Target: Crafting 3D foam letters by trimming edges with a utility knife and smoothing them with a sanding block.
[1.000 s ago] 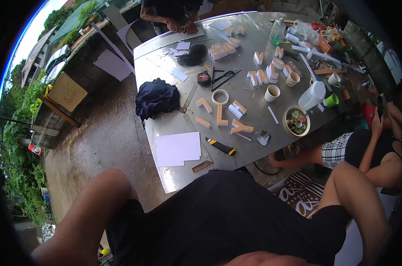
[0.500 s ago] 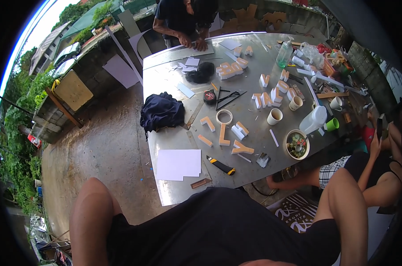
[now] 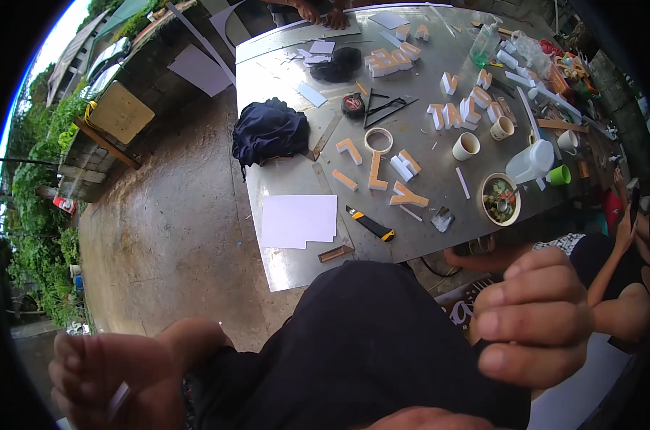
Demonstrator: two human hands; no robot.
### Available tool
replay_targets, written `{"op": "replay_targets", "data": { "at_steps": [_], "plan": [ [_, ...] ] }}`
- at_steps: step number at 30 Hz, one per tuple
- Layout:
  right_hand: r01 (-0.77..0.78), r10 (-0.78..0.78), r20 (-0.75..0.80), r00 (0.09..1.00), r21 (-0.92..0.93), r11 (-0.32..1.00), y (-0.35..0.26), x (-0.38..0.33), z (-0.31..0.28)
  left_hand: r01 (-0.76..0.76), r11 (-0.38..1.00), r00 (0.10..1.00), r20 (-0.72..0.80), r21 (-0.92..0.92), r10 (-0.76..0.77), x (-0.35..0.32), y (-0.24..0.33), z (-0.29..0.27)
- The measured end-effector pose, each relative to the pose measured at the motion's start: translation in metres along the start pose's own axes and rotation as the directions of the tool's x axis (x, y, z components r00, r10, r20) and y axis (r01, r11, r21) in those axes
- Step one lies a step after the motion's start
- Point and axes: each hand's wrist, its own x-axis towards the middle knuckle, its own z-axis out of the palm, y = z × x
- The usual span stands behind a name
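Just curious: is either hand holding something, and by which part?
A small pale strip shows against the left hand; whether and where it's gripped is unclear. The right hand is curled, inside hidden.

You are facing a metal bench [image 3: 289, 269] that is carrying orange-and-white block letters [image 3: 374, 172]; a yellow-and-black cutter [image 3: 370, 223] is lying near a white sheet [image 3: 298, 221], dark cloth [image 3: 271, 132] is lying bunched leftward, and a bowl [image 3: 491, 217] is standing rightward.

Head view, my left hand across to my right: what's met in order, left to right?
Left hand → white sheet → yellow-and-black utility knife → crumpled silvery packet → right hand. Left out the dark cloth bundle and the bowl: overlapping spans.
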Motion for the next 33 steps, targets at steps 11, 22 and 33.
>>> {"op": "replay_targets", "data": {
  "at_steps": [11,22,33],
  "plan": [
    [0.367,-0.309,-0.283,0.908,0.185,0.911,0.032,0.045,0.066,0.956,0.282,0.289,0.098,-0.074,-0.952,-0.23,-0.063,0.064],
    [0.075,-0.073,-0.024,0.997,0.118,0.99,0.039,0.045,0.023,0.978,0.205,0.205,0.009,0.023,-0.979,-0.263,-0.085,0.076],
    [0.169,-0.145,-0.199,0.969,0.109,0.98,0.07,0.051,0.029,0.975,0.201,0.198,0.04,0.093,-0.979,-0.282,-0.089,0.094]
  ]
}}
